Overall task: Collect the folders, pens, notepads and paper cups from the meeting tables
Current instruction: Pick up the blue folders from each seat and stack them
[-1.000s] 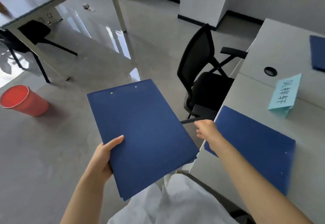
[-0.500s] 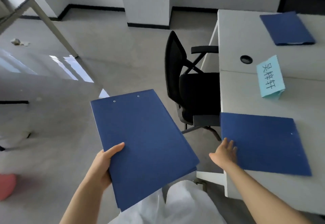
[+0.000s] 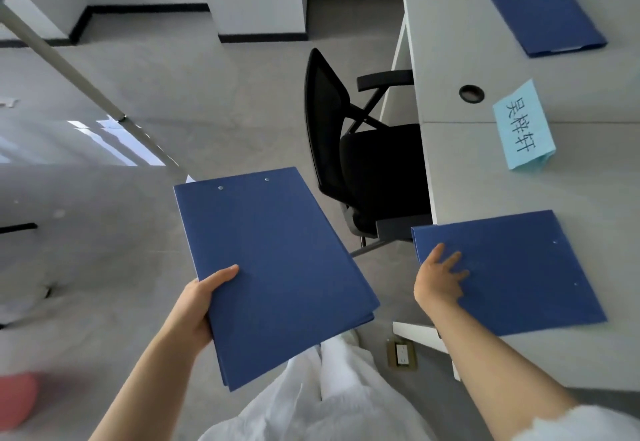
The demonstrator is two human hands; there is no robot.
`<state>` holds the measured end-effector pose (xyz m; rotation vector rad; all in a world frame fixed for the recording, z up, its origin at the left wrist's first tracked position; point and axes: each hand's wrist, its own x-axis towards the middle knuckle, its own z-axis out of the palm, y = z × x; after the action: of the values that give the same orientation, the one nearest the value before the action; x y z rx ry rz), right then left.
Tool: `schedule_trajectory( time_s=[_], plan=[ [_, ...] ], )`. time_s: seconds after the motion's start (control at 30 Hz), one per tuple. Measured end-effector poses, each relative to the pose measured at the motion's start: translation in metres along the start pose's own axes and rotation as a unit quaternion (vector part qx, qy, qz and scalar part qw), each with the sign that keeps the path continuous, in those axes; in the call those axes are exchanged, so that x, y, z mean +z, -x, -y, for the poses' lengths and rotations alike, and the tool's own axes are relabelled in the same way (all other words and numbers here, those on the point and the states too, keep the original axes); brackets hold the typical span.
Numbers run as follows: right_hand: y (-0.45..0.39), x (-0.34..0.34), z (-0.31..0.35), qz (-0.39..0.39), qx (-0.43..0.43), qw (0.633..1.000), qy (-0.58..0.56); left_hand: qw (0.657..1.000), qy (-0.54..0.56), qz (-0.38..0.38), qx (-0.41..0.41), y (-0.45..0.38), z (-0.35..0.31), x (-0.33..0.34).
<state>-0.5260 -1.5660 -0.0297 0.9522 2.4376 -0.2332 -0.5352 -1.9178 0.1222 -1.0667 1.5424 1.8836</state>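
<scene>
Now, starting at the far left, a blurred red bucket (image 3: 15,401) sits on the floor, and just right of it your left hand (image 3: 201,305) grips a held stack of blue folders (image 3: 273,267) by its near left edge, thumb on top, fingers hidden beneath. Past the black office chair (image 3: 363,150), your right hand (image 3: 438,279) lies with fingers spread and fairly straight on the near folder (image 3: 519,274), pressing its near left part; nothing is pinched yet. That folder lies on the white table (image 3: 450,60), its left corner hanging off the table's left edge just beyond your fingertips, its long axis running left to right. So the right hand is plainly the nearer one, and the overhanging edge to its left looks the likeliest place to get fingers under. Further right stands a pale blue name card (image 3: 524,125), and at the far right another blue folder (image 3: 547,18) waits, well apart from both hands
</scene>
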Motion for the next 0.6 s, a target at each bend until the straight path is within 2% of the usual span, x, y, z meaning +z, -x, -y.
schedule_trajectory(
  time_s=[0.17, 0.3, 0.4, 0.47, 0.6],
  plan=[
    [0.008, -0.002, 0.001, 0.011, -0.014, 1.000, 0.006, 1.000, 0.003, 0.000, -0.001, -0.006, -0.004, 0.004],
    [0.020, -0.026, 0.004, -0.009, 0.014, 0.999, -0.046, 1.000, 0.013, 0.008, 0.000, -0.004, -0.009, 0.013],
    [0.033, -0.060, 0.007, -0.066, -0.009, 0.994, -0.083, 1.000, 0.018, 0.021, 0.007, -0.003, -0.017, 0.018],
    [0.048, -0.089, 0.009, -0.112, -0.056, 0.984, -0.127, 0.999, 0.020, 0.029, 0.016, -0.003, -0.023, 0.022],
    [0.088, -0.154, 0.021, -0.223, -0.174, 0.936, -0.208, 0.998, 0.027, 0.047, 0.033, -0.006, -0.034, 0.028]
  ],
)
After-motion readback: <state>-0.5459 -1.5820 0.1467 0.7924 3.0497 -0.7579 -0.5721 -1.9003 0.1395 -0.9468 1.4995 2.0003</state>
